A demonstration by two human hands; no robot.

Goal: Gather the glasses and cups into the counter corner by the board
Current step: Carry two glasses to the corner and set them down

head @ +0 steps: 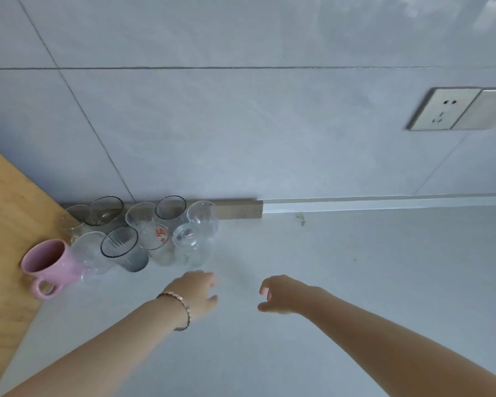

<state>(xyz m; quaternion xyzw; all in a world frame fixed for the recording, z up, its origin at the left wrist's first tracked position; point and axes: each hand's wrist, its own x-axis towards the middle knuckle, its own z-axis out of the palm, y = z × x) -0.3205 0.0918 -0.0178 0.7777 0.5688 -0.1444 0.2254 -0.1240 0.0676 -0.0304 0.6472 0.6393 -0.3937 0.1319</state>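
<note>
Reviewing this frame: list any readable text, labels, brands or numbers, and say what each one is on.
Red print on a clear glass in the cluster: too blurred to read.
Pink mug: no print shows.
Wall socket: no lettering shows.
Nothing else carries text.

One pink mug [50, 262], about nine glasses [121, 247], two hands [196, 290].

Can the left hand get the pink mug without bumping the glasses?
Probably yes. The left hand is empty and open, and the pink mug stands at the near-left edge of the bunch, its handle facing the person. Bare counter lies between them; only the clear glass crowds its right side.
</note>
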